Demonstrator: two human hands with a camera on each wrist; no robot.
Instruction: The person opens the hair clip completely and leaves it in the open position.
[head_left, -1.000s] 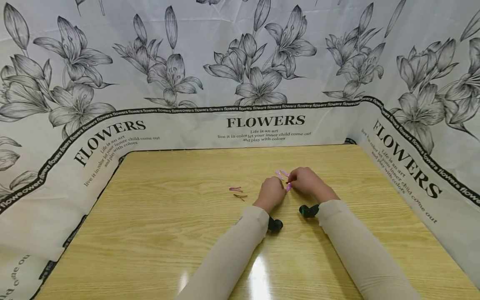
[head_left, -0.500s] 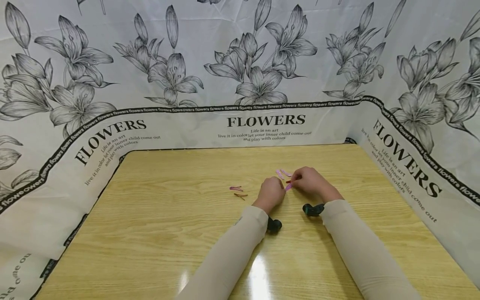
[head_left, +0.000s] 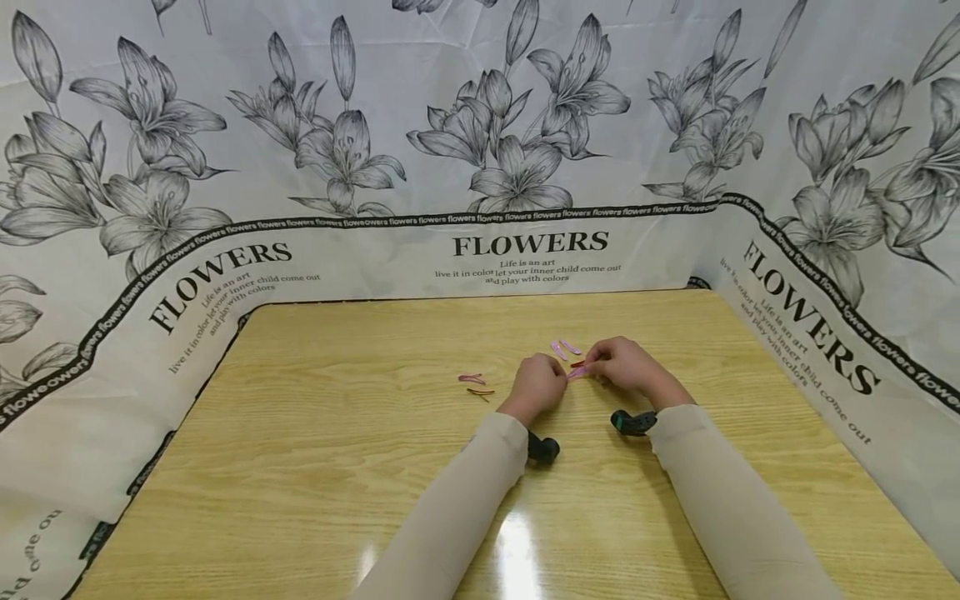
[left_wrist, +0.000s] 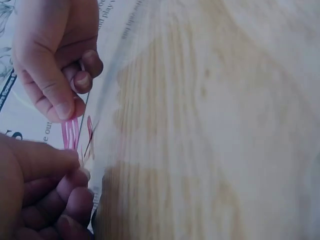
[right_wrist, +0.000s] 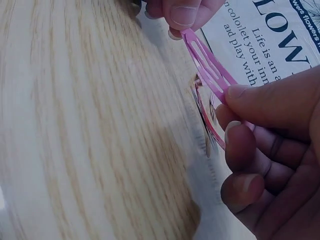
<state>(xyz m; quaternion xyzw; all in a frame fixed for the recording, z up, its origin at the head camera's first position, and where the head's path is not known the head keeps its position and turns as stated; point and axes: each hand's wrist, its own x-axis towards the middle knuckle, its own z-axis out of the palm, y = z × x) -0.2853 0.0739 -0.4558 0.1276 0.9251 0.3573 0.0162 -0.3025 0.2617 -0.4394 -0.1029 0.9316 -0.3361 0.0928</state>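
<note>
A pink snap hair clip (right_wrist: 209, 65) is stretched between my two hands above the table. My left hand (head_left: 536, 387) pinches one end between thumb and forefinger. The other end is pinched by my right hand (head_left: 628, 367), thumb on top. Slots along the clip's length show in both wrist views, and its two ends are covered by fingertips. Just behind it in the head view lies a red hair clip (head_left: 577, 363), close to the right fingertips. Farther back are two more pink clips, a left one (head_left: 558, 350) and a right one (head_left: 572, 347).
To the left of my hands, a pinkish hair clip (head_left: 471, 378) and a golden-brown one (head_left: 481, 392) lie on the wooden table (head_left: 337, 475). A flower-printed cloth (head_left: 360, 258) surrounds the table's back and sides. Dark wrist cameras sit under both wrists.
My right hand has shifted slightly right, and my left hand slightly left. More of the held pink clip shows between them, and the red clip is more exposed.
</note>
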